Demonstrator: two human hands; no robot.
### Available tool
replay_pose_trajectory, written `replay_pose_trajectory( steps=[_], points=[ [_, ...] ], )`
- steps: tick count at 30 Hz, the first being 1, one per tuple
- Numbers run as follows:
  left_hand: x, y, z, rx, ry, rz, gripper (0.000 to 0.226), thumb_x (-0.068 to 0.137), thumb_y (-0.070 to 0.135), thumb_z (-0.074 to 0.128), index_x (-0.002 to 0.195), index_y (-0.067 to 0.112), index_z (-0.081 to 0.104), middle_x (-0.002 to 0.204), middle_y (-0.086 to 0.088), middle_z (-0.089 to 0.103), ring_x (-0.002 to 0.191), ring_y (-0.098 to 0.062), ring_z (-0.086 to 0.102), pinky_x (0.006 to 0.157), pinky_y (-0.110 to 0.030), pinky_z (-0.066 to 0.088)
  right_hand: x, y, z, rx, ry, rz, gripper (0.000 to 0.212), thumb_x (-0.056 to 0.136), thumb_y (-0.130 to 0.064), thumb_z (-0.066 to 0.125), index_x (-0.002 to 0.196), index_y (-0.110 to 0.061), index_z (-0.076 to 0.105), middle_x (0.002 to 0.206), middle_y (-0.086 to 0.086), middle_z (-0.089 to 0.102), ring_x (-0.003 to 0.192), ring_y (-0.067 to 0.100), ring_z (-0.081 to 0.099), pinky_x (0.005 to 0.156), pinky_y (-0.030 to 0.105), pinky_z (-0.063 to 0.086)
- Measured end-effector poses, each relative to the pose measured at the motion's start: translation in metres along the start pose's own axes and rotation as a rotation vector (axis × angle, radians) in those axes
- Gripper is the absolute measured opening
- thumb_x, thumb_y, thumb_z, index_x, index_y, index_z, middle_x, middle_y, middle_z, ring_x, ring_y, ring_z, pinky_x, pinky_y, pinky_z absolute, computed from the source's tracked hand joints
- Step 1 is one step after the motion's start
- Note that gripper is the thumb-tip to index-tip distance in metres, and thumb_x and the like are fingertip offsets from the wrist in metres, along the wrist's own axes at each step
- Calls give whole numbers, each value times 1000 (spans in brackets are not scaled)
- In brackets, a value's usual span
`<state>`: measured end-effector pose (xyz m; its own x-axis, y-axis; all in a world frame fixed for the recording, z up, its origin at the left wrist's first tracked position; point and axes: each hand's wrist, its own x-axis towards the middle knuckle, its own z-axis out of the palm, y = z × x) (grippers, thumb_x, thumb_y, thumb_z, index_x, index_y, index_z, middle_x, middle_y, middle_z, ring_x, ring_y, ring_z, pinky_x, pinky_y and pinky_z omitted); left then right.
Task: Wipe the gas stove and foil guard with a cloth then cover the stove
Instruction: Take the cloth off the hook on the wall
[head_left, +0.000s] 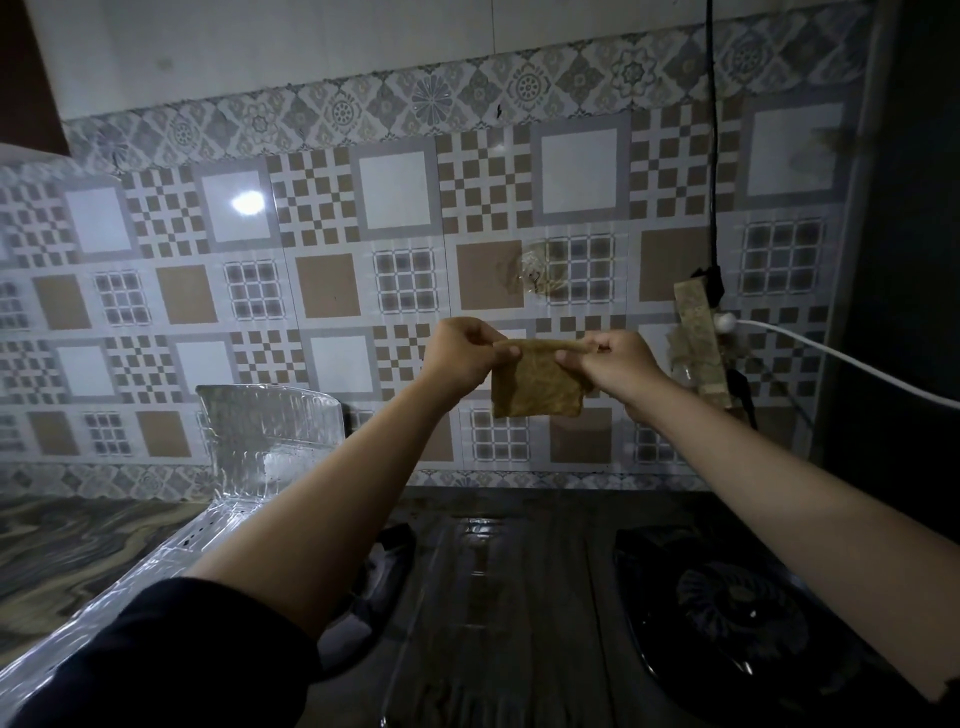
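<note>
**Cloth held up in both hands above the gas stove**

I am looking down my two outstretched arms toward a patterned tile wall (322, 291), with the gas stove (519, 597) dark and glossy below them. I use the stove as the landmark.

Above the stove's far edge, in front of the wall, both my hands hold a small brownish cloth (537, 387) in the air. My left hand (462, 353) pinches the cloth's upper left corner between thumb and fingers. My right hand (610, 364) pinches the upper right corner the same way. The top edge runs stretched between them and the rest hangs down flat, touching nothing else.

On the stove's right side sits a round black burner (737, 618). On its left side, partly hidden by my left arm in its dark sleeve (171, 660), is another dark burner; I cannot make out its detail.

Just left of the stove stands the shiny foil guard (270, 431), its upright panel at the back and a long strip running toward me along the stove's left edge. Beyond it lies a marbled surface (78, 545).

Up and to the right of the stove, a power strip (698, 338) hangs on the wall with a white cable (831, 358) leading right and a black cable (714, 156) running upward.
</note>
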<state>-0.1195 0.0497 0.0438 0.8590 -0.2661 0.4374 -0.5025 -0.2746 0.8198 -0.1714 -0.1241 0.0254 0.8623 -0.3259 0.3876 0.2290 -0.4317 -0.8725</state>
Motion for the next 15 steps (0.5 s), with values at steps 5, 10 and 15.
replay_pose_trajectory(
  steps=[5,10,15],
  points=[
    [-3,-1,0,-31,-26,-27,16,86,15,70,78,13,56,87,-4,61,82,-16,60,60,-21,48,-7,-2,3,300,-24,251,24,86,-29,67,102,-12,61,94,6,66,88,21,66,76,34,57],
    [-11,-7,5,-145,-11,-107,16,87,14,70,91,6,57,91,-11,64,78,-19,66,58,-25,57,-20,-1,10,680,-181,422,21,89,-29,63,99,-11,63,75,5,69,63,16,68,55,24,56],
    [-18,-11,5,-286,48,-193,21,90,15,66,107,5,60,89,-10,66,72,-15,67,59,-23,58,-26,-2,20,1142,-59,407,22,84,-26,70,93,-10,59,89,12,69,77,20,72,70,31,61]
  ],
)
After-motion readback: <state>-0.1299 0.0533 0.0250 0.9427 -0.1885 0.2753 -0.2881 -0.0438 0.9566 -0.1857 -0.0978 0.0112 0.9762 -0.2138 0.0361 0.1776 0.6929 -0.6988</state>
